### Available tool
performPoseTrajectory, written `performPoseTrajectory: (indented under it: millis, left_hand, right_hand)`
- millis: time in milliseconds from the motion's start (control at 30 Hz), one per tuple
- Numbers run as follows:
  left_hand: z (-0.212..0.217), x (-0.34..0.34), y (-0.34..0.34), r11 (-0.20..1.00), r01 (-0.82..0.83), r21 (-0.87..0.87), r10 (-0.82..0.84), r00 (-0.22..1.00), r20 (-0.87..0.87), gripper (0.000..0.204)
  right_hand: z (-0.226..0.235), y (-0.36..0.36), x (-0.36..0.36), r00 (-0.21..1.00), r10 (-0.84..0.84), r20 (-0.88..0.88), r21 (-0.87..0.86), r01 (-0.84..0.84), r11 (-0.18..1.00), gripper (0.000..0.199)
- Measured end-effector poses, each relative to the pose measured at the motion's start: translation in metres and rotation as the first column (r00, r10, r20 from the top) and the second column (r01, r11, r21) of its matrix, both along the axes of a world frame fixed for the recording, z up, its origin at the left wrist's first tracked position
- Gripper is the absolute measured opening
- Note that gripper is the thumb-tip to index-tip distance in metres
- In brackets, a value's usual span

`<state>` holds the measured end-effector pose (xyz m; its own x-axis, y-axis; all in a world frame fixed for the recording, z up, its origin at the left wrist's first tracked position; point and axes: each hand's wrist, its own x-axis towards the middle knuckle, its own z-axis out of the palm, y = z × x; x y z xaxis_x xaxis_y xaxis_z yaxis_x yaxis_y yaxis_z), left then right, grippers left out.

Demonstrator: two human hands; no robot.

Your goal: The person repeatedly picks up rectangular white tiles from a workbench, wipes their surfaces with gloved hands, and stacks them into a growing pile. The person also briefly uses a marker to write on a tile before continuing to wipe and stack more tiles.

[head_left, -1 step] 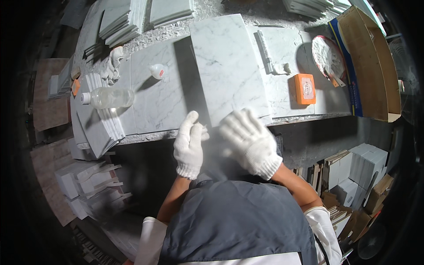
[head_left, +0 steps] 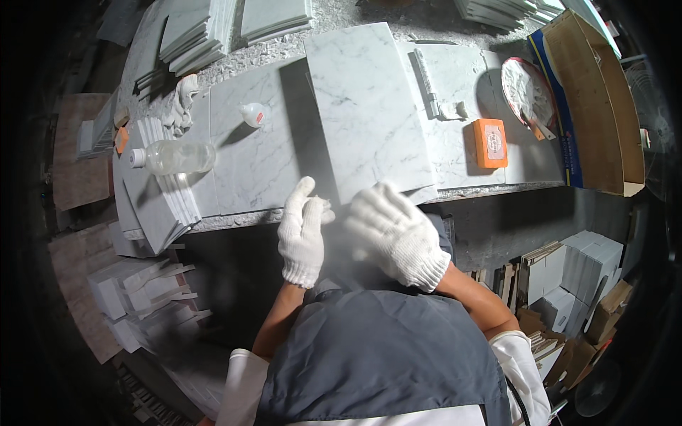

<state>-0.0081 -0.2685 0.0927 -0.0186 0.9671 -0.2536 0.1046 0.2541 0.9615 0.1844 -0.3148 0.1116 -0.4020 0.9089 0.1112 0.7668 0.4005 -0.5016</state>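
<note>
A dusty stone workshop: a grey speckled workbench (head_left: 497, 186) carries white veined marble, with stacks of cut tiles (head_left: 188, 32) at the far left and more on the floor below. The thing in hand is a large white grey-veined marble slab (head_left: 366, 106) lying flat mid-bench, its near edge reaching the bench front. Both hands wear white knitted cotton gloves. The left hand (head_left: 302, 238) is upright with fingers straight and close together, holding nothing, just beside the slab's near-left corner; whether it touches the stone I cannot tell. The right hand (head_left: 394, 231) is spread wide, palm down, empty, over the slab's near edge, with a haze of pale dust between the hands.

To the left lie a clear plastic bottle (head_left: 174, 156) on its side and a small white squeeze bottle (head_left: 253, 113); to the right, an orange rectangular block (head_left: 490, 142), a round dish of white paste (head_left: 526, 89) and an open cardboard box (head_left: 604, 106).

Judging by the posture, gripping the slab well would call for flat palms on both near corners, fingers clear of the underside.
</note>
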Motion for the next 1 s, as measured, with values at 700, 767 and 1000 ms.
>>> performPoseTrajectory:
  millis: [700, 767, 1000]
  left_hand:
    - [0.01, -0.011, -0.005, 0.957, -0.006, -0.29, 0.016, 0.999, 0.03, 0.04]
    - [0.004, -0.016, -0.005, 0.96, -0.032, -0.279, 0.031, 0.999, -0.008, 0.039]
    - [-0.004, -0.028, 0.001, 0.99, -0.052, -0.135, 0.054, 0.998, 0.017, 0.036]
  right_hand:
    - [-0.012, 0.143, 0.01, 0.885, -0.256, 0.39, 0.046, 0.259, 0.965, 0.078]
    - [-0.011, 0.114, -0.004, 0.921, -0.072, 0.383, 0.002, 0.077, 0.997, 0.085]
    - [-0.013, 0.069, 0.004, 0.994, 0.079, 0.073, 0.012, -0.08, 0.997, 0.078]
